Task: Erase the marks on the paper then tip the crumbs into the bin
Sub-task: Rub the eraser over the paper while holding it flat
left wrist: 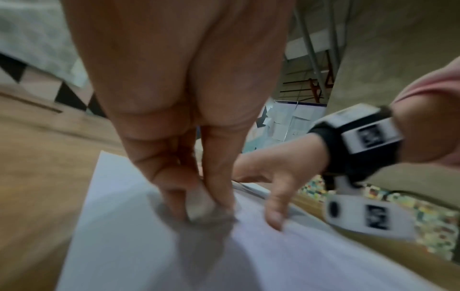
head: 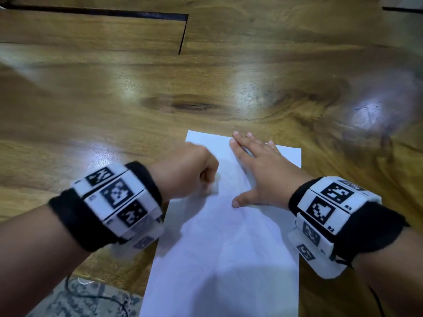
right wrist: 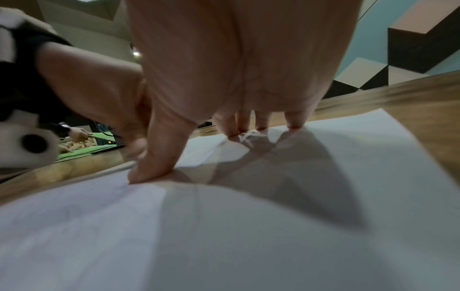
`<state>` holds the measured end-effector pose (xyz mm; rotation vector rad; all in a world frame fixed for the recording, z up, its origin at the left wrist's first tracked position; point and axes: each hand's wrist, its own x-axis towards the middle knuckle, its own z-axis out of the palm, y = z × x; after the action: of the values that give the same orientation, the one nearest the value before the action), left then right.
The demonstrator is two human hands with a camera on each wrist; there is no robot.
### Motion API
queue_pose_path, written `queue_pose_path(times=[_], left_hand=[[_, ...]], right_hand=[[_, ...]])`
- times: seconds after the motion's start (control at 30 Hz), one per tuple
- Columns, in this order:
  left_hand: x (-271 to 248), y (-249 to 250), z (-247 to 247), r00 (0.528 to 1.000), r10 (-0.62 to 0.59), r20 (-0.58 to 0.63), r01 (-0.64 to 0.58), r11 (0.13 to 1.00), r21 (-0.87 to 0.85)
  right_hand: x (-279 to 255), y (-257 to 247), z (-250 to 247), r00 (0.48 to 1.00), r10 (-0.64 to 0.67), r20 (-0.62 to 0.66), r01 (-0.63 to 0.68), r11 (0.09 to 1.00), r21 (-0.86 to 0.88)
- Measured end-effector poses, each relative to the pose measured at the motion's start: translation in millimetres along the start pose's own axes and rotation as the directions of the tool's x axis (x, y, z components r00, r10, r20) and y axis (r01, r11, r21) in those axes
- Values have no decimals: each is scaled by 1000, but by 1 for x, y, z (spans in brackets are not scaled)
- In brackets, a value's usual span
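While the wooden bench (head: 114, 124) lies bare to the left and beyond, a white sheet of paper (head: 224, 259) runs from the near edge of the head view toward the middle, its far corners ringed by bare wood. The left hand (head: 185, 170), blurred, is curled into a fist over the paper's left edge, its fingers pinching a small white eraser (left wrist: 199, 204) whose tip touches the sheet. Just right of it, the right hand (head: 263, 172) lies spread and flat, its fingertips (right wrist: 295, 123) near the far edge and its thumb pressing the sheet. Faint pencil marks (head: 229, 225) show between and below the hands.
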<state>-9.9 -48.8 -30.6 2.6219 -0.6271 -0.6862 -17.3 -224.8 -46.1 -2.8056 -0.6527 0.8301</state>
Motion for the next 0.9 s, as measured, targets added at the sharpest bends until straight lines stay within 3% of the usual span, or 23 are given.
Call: queue_pose_path(times=[0.07, 0.2, 0.27, 0.33, 0.47, 0.6, 0.67, 0.73, 0.83, 0.9], left_hand=[[-3, -2, 0, 996, -9, 94, 11, 1000, -20], [30, 3, -19, 977, -93, -192, 77, 993, -89], [34, 6, -18, 964, -74, -257, 61, 996, -58], [19, 5, -7, 980, -12, -201, 7, 1000, -28], [-7, 0, 7, 997, 55, 45, -55, 998, -10], [26, 3, -16, 977, -25, -210, 18, 999, -34], [34, 5, -18, 968, -38, -247, 32, 999, -31], [21, 4, -7, 984, 20, -178, -23, 1000, -14], [-6, 1, 8, 995, 78, 56, -80, 996, 31], [-1, -2, 2, 998, 51, 22, -51, 999, 1]], right_hand=[[0, 0, 0, 1000, -1, -1, 1, 1000, 3], [0, -1, 0, 1000, 7, 0, -7, 1000, 1], [0, -1, 0, 1000, 9, 2, -9, 1000, 3], [-1, -1, -1, 1000, 8, 5, -8, 1000, 2], [-1, -2, -1, 1000, 9, 13, -9, 1000, -6], [-1, -2, -1, 1000, 13, 10, -13, 1000, -2], [-1, -2, -2, 1000, 12, 11, -12, 1000, 1], [-1, -2, -2, 1000, 11, 8, -11, 1000, -1], [-1, -2, -2, 1000, 8, 16, -7, 1000, -10], [-1, -2, -1, 1000, 8, 18, -8, 1000, -10]])
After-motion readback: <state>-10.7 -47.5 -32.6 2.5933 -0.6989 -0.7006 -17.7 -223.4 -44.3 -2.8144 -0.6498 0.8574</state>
